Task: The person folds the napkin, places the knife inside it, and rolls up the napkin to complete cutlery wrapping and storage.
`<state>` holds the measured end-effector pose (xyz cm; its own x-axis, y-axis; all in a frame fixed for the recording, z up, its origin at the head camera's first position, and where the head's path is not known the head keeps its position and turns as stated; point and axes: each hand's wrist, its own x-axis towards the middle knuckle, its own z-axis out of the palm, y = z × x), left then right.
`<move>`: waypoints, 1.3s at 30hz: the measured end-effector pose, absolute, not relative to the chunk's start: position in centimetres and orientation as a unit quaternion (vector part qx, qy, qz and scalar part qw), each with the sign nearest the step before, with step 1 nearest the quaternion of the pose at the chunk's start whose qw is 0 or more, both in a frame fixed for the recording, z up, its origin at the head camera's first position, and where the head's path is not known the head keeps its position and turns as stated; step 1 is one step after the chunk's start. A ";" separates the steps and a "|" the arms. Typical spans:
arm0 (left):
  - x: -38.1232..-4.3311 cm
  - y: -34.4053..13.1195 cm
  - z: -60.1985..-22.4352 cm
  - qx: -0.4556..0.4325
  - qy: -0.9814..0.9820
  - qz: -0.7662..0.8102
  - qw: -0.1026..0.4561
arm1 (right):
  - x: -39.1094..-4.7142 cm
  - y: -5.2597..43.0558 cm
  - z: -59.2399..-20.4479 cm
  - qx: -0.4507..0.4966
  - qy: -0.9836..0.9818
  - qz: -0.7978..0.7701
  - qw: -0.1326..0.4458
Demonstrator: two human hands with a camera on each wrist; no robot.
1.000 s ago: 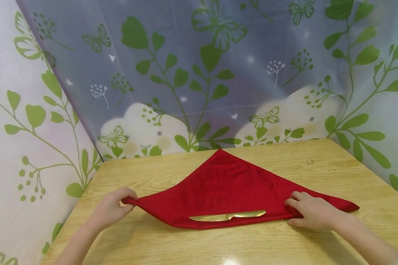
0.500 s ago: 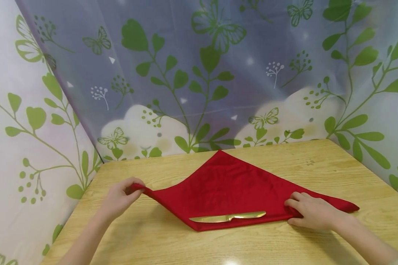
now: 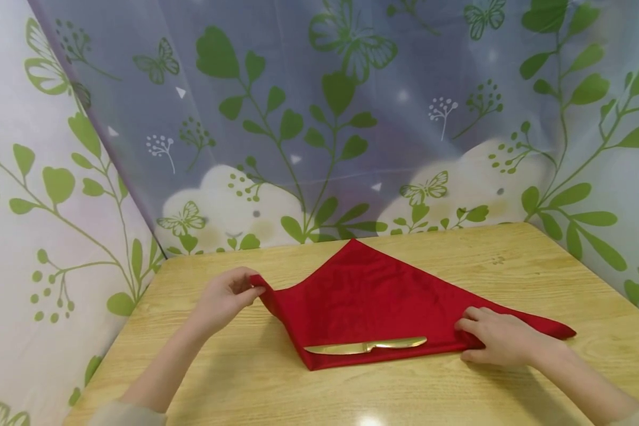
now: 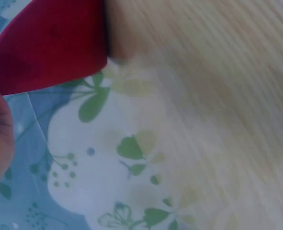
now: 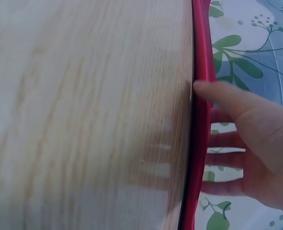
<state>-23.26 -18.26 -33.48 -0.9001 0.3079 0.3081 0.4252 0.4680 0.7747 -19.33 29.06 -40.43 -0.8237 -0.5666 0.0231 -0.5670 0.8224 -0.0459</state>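
Observation:
A red cloth napkin [image 3: 373, 296], folded to a triangle, lies on the table with its peak pointing away. Near its front fold rests a gold table knife [image 3: 364, 346], blade to the left. My left hand [image 3: 226, 299] pinches the napkin's left corner between thumb and fingers and holds it raised off the table; in the left wrist view the lifted cloth [image 4: 55, 48] stretches from the fingertips. On the right part of the front fold, my right hand [image 3: 503, 340] grips the cloth, thumb at the near edge and fingers over the top, as the right wrist view shows.
The wood-grain table [image 3: 404, 396] reaches back to a patterned curtain [image 3: 298, 118] with leaves and butterflies. Similar patterned cloth hangs along the left and right sides. The napkin's right tip [image 3: 564, 332] lies beyond the right hand.
My left hand has moved up and to the right with the napkin's left corner, bending that side upward beside the knife's tip. The right hand and the knife have stayed in place.

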 end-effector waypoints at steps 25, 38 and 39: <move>-23.8 -9.2 -32.7 -0.333 -0.834 -0.438 0.048 | -21.2 22.6 -37.1 0.461 -0.835 0.125 0.272; -23.9 -5.9 -33.4 -0.358 -0.837 -0.414 -0.015 | -21.4 17.3 -33.9 0.518 -0.765 0.164 0.346; -23.9 -5.7 -33.4 -0.360 -0.836 -0.414 -0.019 | -21.5 17.1 -33.9 0.524 -0.758 0.163 0.351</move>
<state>-23.90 -5.72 -33.39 -0.7407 0.6166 0.2665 0.5854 0.3979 0.7063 -21.48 17.11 -33.90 -0.2039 -0.6800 0.7043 -0.9097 0.3974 0.1203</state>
